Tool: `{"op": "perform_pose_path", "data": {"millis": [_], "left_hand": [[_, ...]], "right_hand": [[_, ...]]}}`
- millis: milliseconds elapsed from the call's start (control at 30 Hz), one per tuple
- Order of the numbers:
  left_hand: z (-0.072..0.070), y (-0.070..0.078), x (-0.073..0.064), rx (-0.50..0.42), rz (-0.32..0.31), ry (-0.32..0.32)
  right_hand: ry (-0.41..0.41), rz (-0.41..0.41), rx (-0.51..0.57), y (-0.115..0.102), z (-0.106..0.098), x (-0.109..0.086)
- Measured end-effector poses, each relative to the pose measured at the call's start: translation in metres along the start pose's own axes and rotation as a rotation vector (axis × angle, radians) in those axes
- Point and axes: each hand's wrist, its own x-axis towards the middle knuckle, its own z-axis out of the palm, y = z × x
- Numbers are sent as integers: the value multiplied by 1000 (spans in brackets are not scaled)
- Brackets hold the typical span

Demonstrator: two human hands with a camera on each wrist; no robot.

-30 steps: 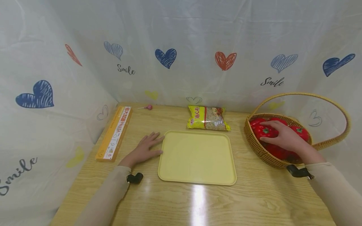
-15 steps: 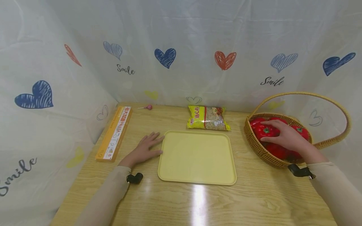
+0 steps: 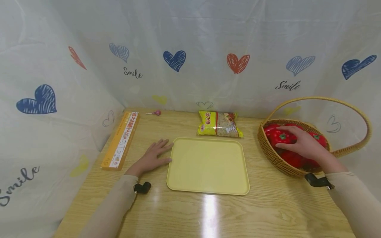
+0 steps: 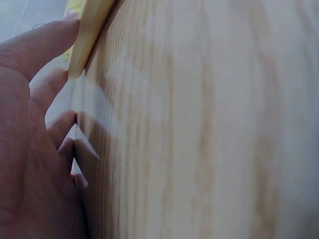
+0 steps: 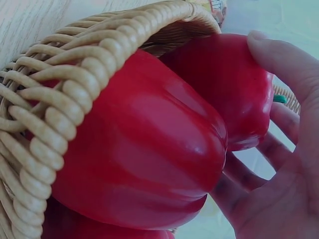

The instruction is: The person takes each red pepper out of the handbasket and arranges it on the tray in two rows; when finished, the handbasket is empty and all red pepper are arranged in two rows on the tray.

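My left hand lies on the table with fingers spread, thumb and forefinger at the left edge of a pale yellow tray. The left wrist view shows two fingertips against the tray's rim. Over on the right, my right hand reaches into a wicker basket with a tall arched handle. Its thumb and fingers close round a red bell pepper with a green stem, inside the basket. A larger red bell pepper lies beside it in the right wrist view. Part of the held pepper is behind the fingers.
Behind the tray lies a yellow bag of pasta. A long orange-and-white pasta box lies to the left, and a lollipop sits near the back edge. A white curtain printed with hearts hangs round the table.
My right hand and the pepper it grips have shifted very slightly to the right within the basket. The left hand stays in place by the tray.
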Motion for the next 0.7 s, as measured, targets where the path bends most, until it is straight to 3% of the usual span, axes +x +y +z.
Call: {"op": "perform_pose_path", "data": {"millis": [700], "left_hand": [[0,0,0,-5,7,12]], "right_hand": [[137,-34,62,-4,-4,-3]]}}
